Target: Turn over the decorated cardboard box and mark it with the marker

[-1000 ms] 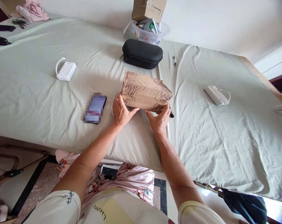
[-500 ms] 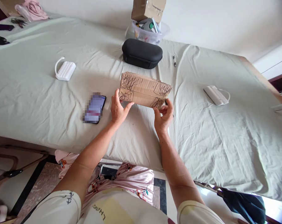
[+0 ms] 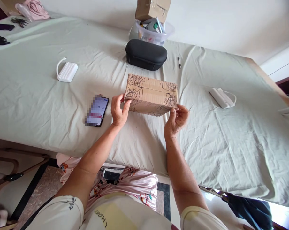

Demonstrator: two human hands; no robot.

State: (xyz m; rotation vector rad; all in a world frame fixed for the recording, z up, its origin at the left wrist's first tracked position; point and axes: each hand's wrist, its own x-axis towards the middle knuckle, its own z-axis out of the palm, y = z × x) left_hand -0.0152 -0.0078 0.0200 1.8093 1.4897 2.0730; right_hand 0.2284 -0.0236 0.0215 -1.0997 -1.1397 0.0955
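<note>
- Your left grip (image 3: 119, 111) holds the near left corner of the scribbled cardboard box (image 3: 154, 89), with the thumb against its near face.
- Your right grip (image 3: 176, 120) pinches the box at its near right corner; a thin tip (image 3: 190, 108) pokes out just past those fingers, too small to identify.
- The box sits between your two grips and reaches beyond them, its long side running from one to the other. Dark looped scribbles mark the corners of its upper face; you cannot tell whether its underside touches the table (image 3: 230, 143).
- Just left of your left grip lies a smartphone (image 3: 100, 112), screen up and partly pixelated; farther out that way is a white power bank (image 3: 68, 72) with a curved loop.
- Well to the right of your right grip lies a second white power bank (image 3: 222, 97), also looped.
- Beyond both grips, past the box, is a black zippered case (image 3: 146, 55); behind it stands a clear plastic tub (image 3: 156, 39).
- Beyond your right grip, right of the case, lies a pen (image 3: 179, 62).
</note>
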